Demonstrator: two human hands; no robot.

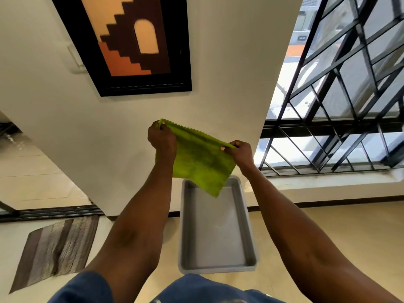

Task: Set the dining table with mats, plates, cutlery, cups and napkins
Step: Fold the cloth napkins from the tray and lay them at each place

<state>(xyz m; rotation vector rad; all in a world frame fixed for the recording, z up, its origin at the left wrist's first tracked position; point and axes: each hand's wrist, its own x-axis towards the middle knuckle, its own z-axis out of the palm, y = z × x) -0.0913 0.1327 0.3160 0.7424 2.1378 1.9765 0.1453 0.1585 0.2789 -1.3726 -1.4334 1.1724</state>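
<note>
A lime-green cloth napkin [201,162] with a zigzag edge hangs in the air in front of me, held up by its top edge. My left hand [162,138] grips the top left corner and my right hand [239,153] pinches the top right corner. Both arms are stretched forward. The napkin hangs down over the far end of a grey plastic tray [216,235] that lies on the floor below. The tray holds nothing that I can see.
A striped grey-brown floor mat [54,250] lies at the left on the tiled floor. A white wall with a framed picture [131,44] stands ahead. A window with a black metal grille [341,106] fills the right. No dining table is in view.
</note>
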